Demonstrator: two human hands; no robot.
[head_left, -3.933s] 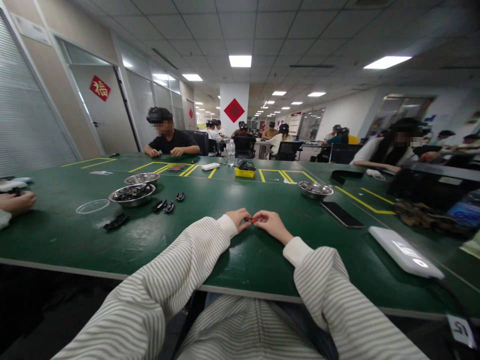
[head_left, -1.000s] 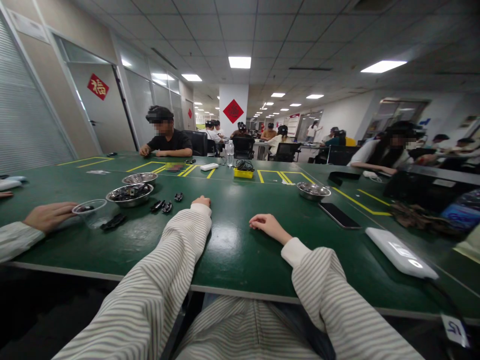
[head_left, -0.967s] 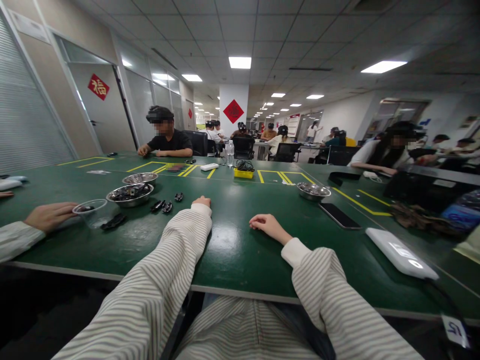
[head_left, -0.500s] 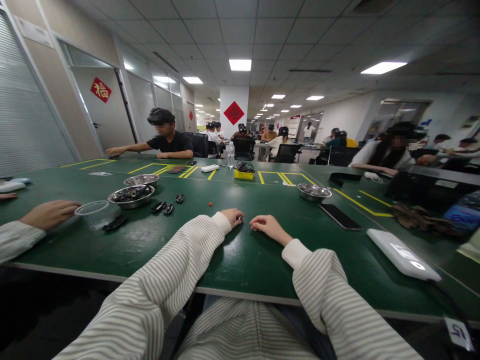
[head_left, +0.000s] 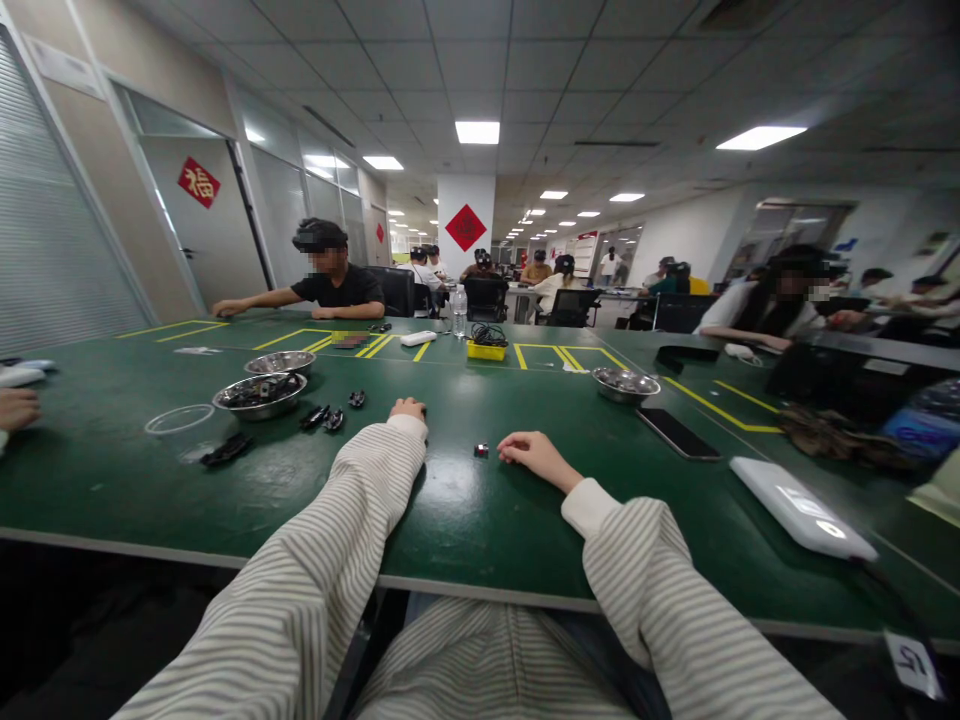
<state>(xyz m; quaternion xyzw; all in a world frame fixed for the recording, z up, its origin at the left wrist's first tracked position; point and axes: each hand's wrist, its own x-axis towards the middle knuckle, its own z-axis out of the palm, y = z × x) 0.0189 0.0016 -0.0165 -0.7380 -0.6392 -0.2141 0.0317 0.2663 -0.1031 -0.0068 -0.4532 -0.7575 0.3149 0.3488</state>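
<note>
My left hand (head_left: 409, 408) rests on the green table (head_left: 315, 510) ahead of me, fingers curled down and mostly hidden behind its back. Whatever lies under its fingertips is out of sight. A small dark part with red and pale spots (head_left: 481, 450) lies on the table between my hands, just left of my right fingertips. My right hand (head_left: 538, 456) stays low at the table, fingers bent and pressed together; anything held in them is too small to make out. Left of my left hand lie several black plastic pieces (head_left: 334, 419).
Steel bowls with dark parts (head_left: 259, 403) and a clear plastic cup (head_left: 180, 432) stand at left. On the right are another steel bowl (head_left: 625, 388), a phone (head_left: 678, 433) and a white power bank (head_left: 801, 508). A yellow box of cables (head_left: 487, 350) stands farther back. Co-workers sit around.
My left hand has set the small dark part down by my right hand and moved left and forward, over the spot where a small orange bit lay. A co-worker's hand has withdrawn from the cup.
</note>
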